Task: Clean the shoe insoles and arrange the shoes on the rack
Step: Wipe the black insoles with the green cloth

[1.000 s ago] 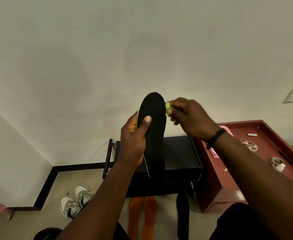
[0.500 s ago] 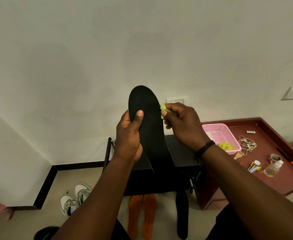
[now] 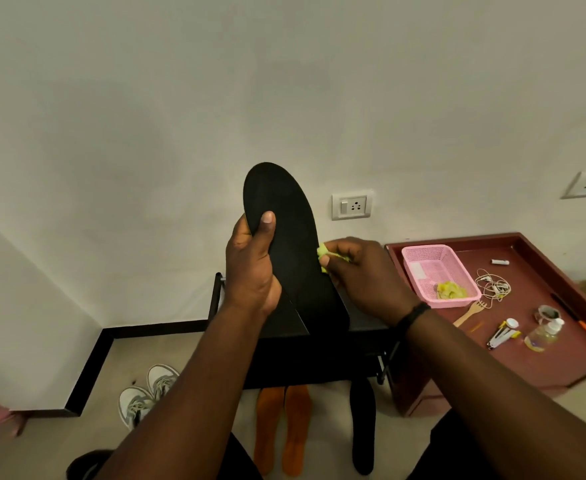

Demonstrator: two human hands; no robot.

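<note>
Since the earlier frame, the yellow-green cloth [image 3: 323, 255] is being carried lower along the right edge of the black insole [image 3: 286, 237] by the right hand [image 3: 364, 275], which is pinching it. Above the black shoe rack [image 3: 319, 355], the insole is being gripped upright by the left hand [image 3: 251, 271]. Its heel is being lost against the rack. Below the rack, two orange insoles [image 3: 282, 429], one black insole [image 3: 363, 424] and two white sneakers [image 3: 146, 393] are being partly hidden by the arms.

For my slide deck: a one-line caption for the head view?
Left hand holds a black insole upright while right hand wipes its edge with a green cloth.
</note>
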